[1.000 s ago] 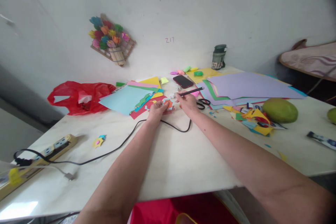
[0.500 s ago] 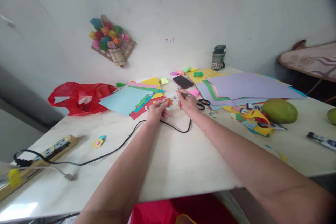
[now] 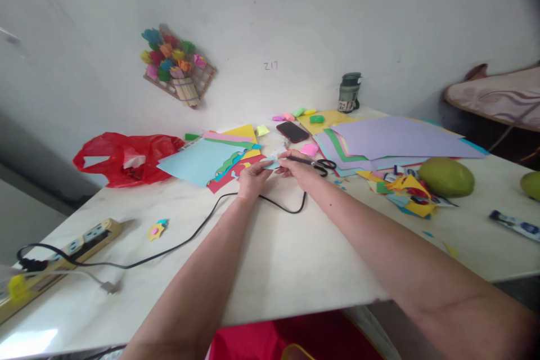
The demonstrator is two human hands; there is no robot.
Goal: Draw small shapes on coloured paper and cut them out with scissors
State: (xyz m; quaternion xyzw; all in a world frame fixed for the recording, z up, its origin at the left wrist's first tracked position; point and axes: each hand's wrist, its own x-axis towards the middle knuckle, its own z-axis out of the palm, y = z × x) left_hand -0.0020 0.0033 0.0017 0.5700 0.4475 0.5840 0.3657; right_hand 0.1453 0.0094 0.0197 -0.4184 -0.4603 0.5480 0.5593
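Pinching a small pale-blue paper piece (image 3: 274,163) tight, left hand (image 3: 252,179) and right hand (image 3: 302,171) (also holding a black pen (image 3: 300,160)) look mid-job, while the yellow-and-blue paper cutout (image 3: 152,235) seems done.

Tabletop (image 3: 295,259) smooth and glossy, bag (image 3: 126,158) of thin crinkled plastic, sheets (image 3: 396,138) of matt paper, phone (image 3: 292,131) glass-fronted, glossy

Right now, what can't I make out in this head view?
All in the head view:
- Light blue piece: full shape, covered by fingers of the left hand and right hand.
- Scissors: blades, behind the right hand.
- Red bag: contents, hidden by its folds.
- Bottle: label print, too small.
- Tube: end, cut off by the right edge.
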